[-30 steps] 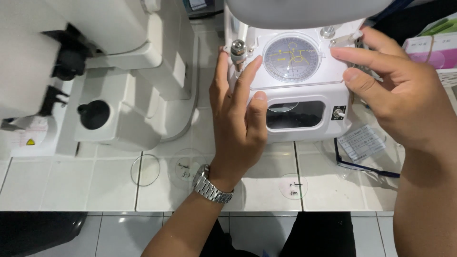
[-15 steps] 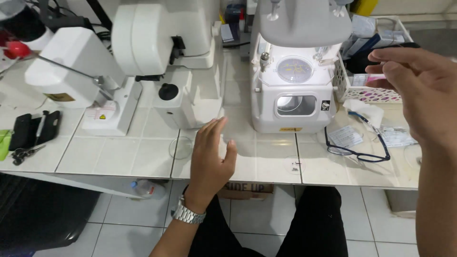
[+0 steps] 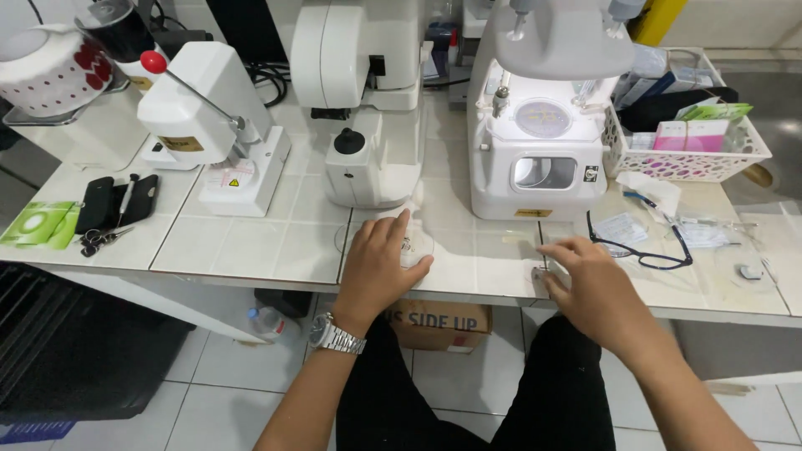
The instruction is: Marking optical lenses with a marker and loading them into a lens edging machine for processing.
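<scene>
Resting left hand on lens, basket holding boxes

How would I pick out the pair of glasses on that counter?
Start at the white tiled counter and find the white machine with a small window on its right half. Just right of its base, below the white lattice basket, lie the black-framed glasses, beyond the right hand. They are the only thin dark frame among pale papers.

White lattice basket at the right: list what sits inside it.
In the white lattice plastic basket: pink boxes, a green packet, a dark pouch, clear bags. Anything beneath these is hidden.
</scene>
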